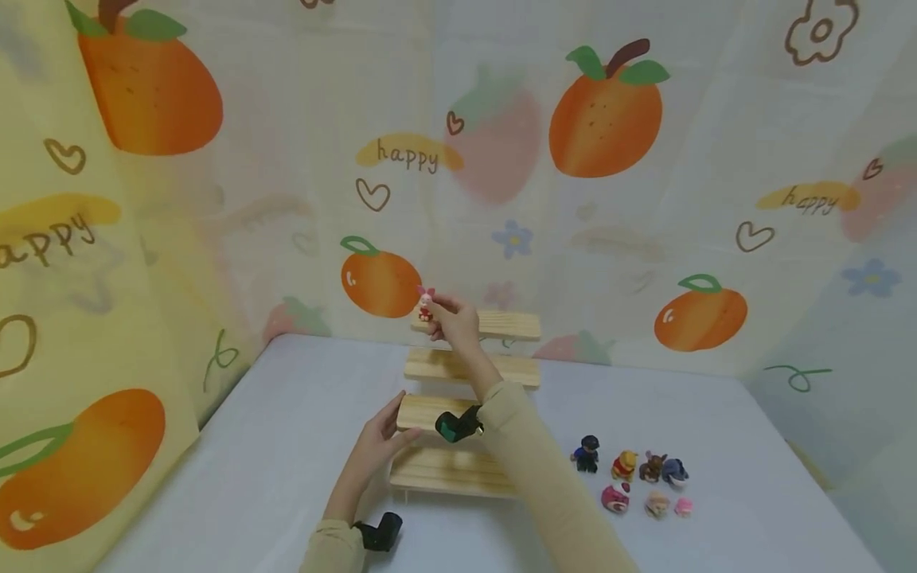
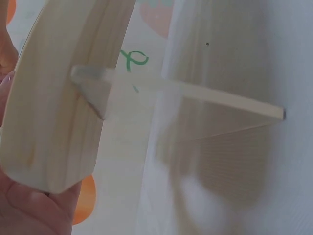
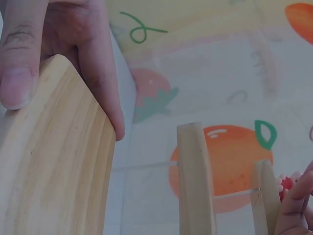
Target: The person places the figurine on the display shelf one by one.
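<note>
My right hand pinches a small pink-and-red pig figurine at the left end of the top shelf of a stepped wooden rack. In the right wrist view a red bit of the figurine shows beside the curled fingers. Lower down, my left hand grips the left end of the second-lowest shelf, thumb along the front edge and fingers behind. From the left wrist, that board's underside appears with the palm against its end.
Several small figurines stand on the white table right of the rack, among them a dark-clothed figure, a yellow bear and a blue-grey one. The lowest shelf is nearest me. A fruit-printed cloth hangs behind.
</note>
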Tool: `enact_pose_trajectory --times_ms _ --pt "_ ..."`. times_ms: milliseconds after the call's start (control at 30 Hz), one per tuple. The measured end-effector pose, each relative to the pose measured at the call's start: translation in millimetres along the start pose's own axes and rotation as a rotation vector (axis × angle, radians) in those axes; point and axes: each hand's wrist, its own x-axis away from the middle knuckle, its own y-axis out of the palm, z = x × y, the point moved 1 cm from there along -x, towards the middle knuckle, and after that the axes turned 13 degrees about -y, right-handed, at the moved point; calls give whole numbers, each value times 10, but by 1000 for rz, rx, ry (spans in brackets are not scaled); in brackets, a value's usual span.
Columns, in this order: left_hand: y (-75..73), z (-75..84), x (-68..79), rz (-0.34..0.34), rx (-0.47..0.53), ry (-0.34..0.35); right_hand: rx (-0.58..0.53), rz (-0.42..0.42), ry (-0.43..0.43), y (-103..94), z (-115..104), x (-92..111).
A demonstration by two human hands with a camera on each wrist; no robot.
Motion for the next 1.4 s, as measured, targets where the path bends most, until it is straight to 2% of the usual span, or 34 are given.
enact_pose_trajectory --times_ms 200,500,700,867,1167,1400 --pt "-37 -13 1 18 19 -5 8 0 5 -13 -9 50" --pt "40 2 -35 1 53 -35 -3 22 7 -216 2 135" --pt "41 3 -37 43 54 -42 31 -32 -22 -319 -11 230" --pt "59 10 -20 38 50 -66 86 -84 -47 -464 8 351" --pt "51 91 22 24 57 -85 88 -70 -66 -646 12 460" --pt "78 23 1 35 76 -69 108 -156 -142 -781 -242 581"
